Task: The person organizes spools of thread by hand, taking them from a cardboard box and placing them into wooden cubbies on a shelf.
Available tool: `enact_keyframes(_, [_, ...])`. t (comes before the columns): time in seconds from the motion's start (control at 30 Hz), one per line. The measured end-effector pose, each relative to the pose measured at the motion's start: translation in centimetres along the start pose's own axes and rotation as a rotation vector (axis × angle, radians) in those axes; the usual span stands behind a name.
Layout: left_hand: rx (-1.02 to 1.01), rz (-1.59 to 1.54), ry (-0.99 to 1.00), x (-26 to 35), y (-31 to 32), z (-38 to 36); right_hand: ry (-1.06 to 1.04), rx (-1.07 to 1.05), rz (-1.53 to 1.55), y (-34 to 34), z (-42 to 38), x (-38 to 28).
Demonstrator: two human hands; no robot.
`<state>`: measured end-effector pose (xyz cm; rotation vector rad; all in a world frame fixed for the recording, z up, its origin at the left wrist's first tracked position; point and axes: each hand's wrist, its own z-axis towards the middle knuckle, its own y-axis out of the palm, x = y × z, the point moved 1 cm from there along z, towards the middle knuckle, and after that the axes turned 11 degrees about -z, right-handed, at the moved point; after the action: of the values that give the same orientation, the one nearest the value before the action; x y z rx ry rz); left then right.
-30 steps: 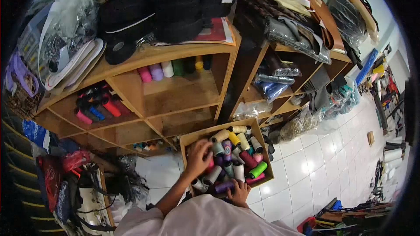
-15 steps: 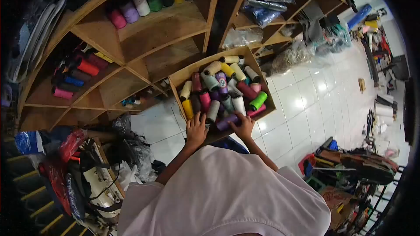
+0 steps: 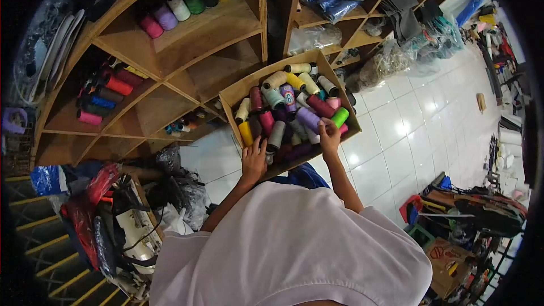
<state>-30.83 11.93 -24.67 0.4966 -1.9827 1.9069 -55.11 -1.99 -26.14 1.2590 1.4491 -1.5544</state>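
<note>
An open box (image 3: 231,102) full of thread spools in many colours is in front of my body. My right hand (image 3: 329,137) is closed on a light purple thread spool (image 3: 309,119) above the others at the box's near right. My left hand (image 3: 254,160) is at the near left edge of the box, its fingers bent over the rim. Close to those fingers lie a grey spool (image 3: 276,135) and a yellow spool (image 3: 245,134). A bright green spool (image 3: 340,117) sits just beyond my right fingers.
Wooden shelves (image 3: 209,39) with upright and lying spools stand ahead and left. Plastic-wrapped goods (image 3: 334,5) fill the shelves at the upper right. White floor tiles (image 3: 391,130) extend right. A sewing machine (image 3: 133,229) and bundled plastic are at the lower left.
My right hand has moved up and right from the box's near edge, and the purple spool in it now shows over the other spools. The left hand stays at the near left edge.
</note>
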Motion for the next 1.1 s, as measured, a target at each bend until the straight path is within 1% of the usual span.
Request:
enact_keyframes(0.07, [0.096, -0.062, 0.064, 0.0, 0.3, -0.2, -0.088, -0.257, -0.057, 0.7, 1.1, 1.7])
enact_keyframes(0.1, [0.106, -0.05, 0.051, -0.1, 0.5, -0.2, -0.073, -0.403, -0.162, 0.4, 1.1, 0.5])
enact_keyframes(0.13, [0.091, -0.059, 0.035, -0.1, 0.7, -0.2, -0.082, -0.418, -0.151, 0.2, 1.1, -0.8])
enact_keyframes(0.2, [0.083, -0.048, 0.013, 0.4, 0.9, -0.1, -0.374, -0.396, -0.601, 0.1, 1.2, -3.0])
enact_keyframes(0.23, [0.047, -0.019, -0.043, 0.6, 0.9, 0.0, -0.437, -0.358, -0.653, 0.4, 2.0, -3.0])
enact_keyframes(0.27, [0.01, 0.01, -0.098, 0.9, 1.0, 0.2, -0.441, -0.36, -0.633, 0.4, 3.0, -3.5])
enact_keyframes(0.33, [-0.004, 0.024, -0.143, 1.7, 1.2, 0.3, -0.548, -0.408, -0.736, 0.8, 5.5, -4.7])
enact_keyframes(0.37, [0.019, -0.005, -0.201, 2.4, 1.2, 0.2, -0.525, -0.446, -0.784, 1.8, 7.4, -4.4])
enact_keyframes(0.4, [0.044, -0.038, -0.258, 3.1, 1.4, 0.1, -0.528, -0.449, -0.767, 2.6, 9.1, -4.4])
enact_keyframes(0.43, [0.06, -0.058, -0.305, 3.9, 1.5, 0.1, -0.565, -0.441, -0.743, 3.3, 10.8, -4.5])
enact_keyframes(0.47, [0.063, -0.043, -0.304, 4.1, 2.2, -0.4, -0.6, -0.431, -0.719, 4.0, 12.1, -4.7])
enact_keyframes(0.5, [0.117, -0.091, -0.32, 4.2, 2.9, -0.9, -0.602, -0.427, -0.705, 4.5, 13.1, -4.8])
enact_keyframes(0.53, [0.172, -0.141, -0.335, 4.0, 3.7, -1.0, -0.673, -0.445, -0.83, 4.9, 13.9, -4.8])
enact_keyframes(0.57, [0.186, -0.203, -0.342, 5.3, 2.9, -1.1, -0.749, -0.465, -0.958, 5.4, 14.5, -4.6])
enact_keyframes(0.6, [0.198, -0.198, -0.349, 5.1, 3.6, -1.3, -0.762, -0.469, -0.951, 5.9, 15.0, -4.5])
enact_keyframes(0.67, [0.297, -0.201, -0.301, 5.5, 4.2, -2.3, -0.771, -0.623, -1.099, 6.9, 15.5, -4.4])
enact_keyframes(0.7, [0.294, -0.256, -0.365, 5.9, 4.4, -2.6, -0.773, -0.626, -1.175, 7.3, 15.4, -4.5])
enact_keyframes(0.73, [0.303, -0.255, -0.371, 6.1, 4.6, -2.5, -0.785, -0.629, -1.173, 7.5, 15.1, -4.6])
enact_keyframes(0.8, [0.354, -0.247, -0.37, 5.9, 5.5, -2.7, -0.748, -0.534, -1.218, 8.5, 15.2, -3.6])
enact_keyframes(0.83, [0.398, -0.268, -0.35, 5.8, 5.8, -2.8, -0.699, -0.593, -1.2, 9.3, 15.6, -3.0])
enact_keyframes(0.87, [0.407, -0.266, -0.351, 6.1, 5.6, -2.5, -0.708, -0.591, -1.198, 9.8, 15.9, -2.9])
enact_keyframes(0.93, [0.38, -0.3, -0.446, 6.7, 5.2, -2.3, -0.786, -0.518, -1.351, 10.6, 16.3, -2.6])
enact_keyframes(0.97, [0.417, -0.286, -0.391, 6.5, 5.4, -2.5, -0.753, -0.567, -1.413, 10.8, 16.4, -2.7])
enact_keyframes(1.0, [0.419, -0.28, -0.396, 6.3, 5.6, -2.7, -0.758, -0.571, -1.406, 11.0, 16.4, -2.6])
enact_keyframes(1.07, [0.411, -0.266, -0.356, 6.3, 5.7, -3.0, -0.69, -0.477, -1.346, 11.1, 16.2, -2.3])
enact_keyframes(1.1, [0.402, -0.25, -0.383, 6.8, 5.7, -3.1, -0.686, -0.416, -1.232, 11.0, 16.1, -2.0])
